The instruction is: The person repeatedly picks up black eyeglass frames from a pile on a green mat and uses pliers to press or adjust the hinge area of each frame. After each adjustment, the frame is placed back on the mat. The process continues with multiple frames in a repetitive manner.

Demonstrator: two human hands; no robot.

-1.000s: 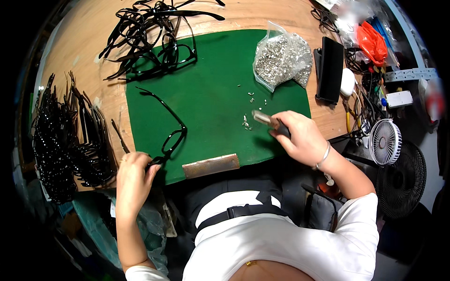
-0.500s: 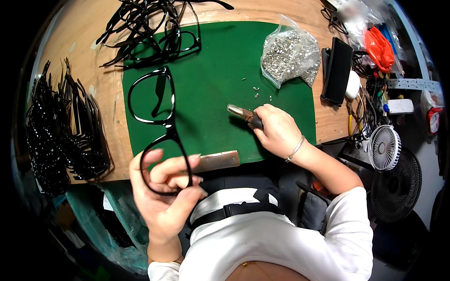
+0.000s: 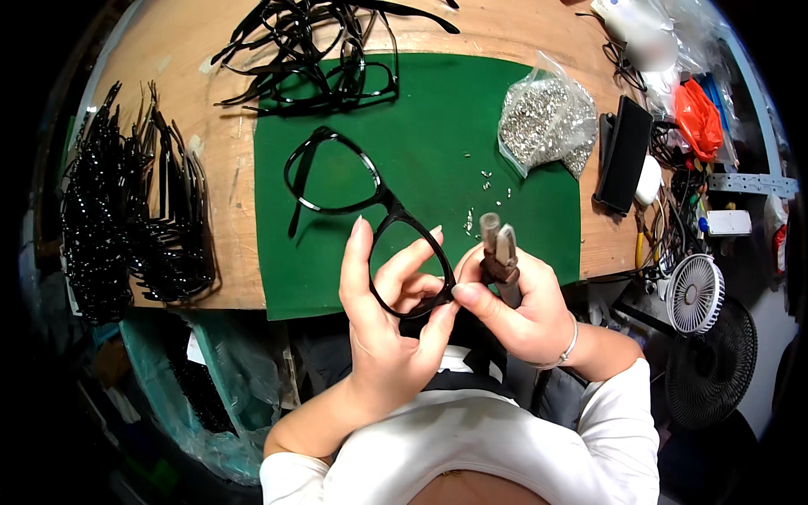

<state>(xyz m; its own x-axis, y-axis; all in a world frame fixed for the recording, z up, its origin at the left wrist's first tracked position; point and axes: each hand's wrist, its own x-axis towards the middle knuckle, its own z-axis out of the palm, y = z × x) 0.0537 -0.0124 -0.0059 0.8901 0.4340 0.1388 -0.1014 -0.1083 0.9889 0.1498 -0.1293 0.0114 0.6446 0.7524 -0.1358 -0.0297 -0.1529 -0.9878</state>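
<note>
A black eyeglass frame (image 3: 388, 199) hangs tilted over the green mat (image 3: 446, 118), gripped by my left hand (image 3: 379, 341). The fingers reach around and through its near rim, and the thumb presses near that rim's outer corner. Pliers (image 3: 502, 268) with a worn metal head stand jaws-up in my right hand (image 3: 539, 316). The right thumb and forefinger pinch at the same corner of the frame, close to my left thumb; whether a small part is between them I cannot make out. Tiny silver metal pieces (image 3: 469, 222) lie scattered on the mat beyond the pliers.
A clear bag of small metal parts (image 3: 539, 122) sits at the mat's right. More black frames (image 3: 337, 84) are piled at the far left, and bundles of black temples (image 3: 101, 219) lie on the left. To the right are a black phone-like device (image 3: 624, 156), cables and a white fan (image 3: 694, 293).
My left hand has brought the frame right and turned it. The right hand has drawn nearer, pliers now jaws-up, its fingertips meeting the frame. The textured metal strip no longer shows.
</note>
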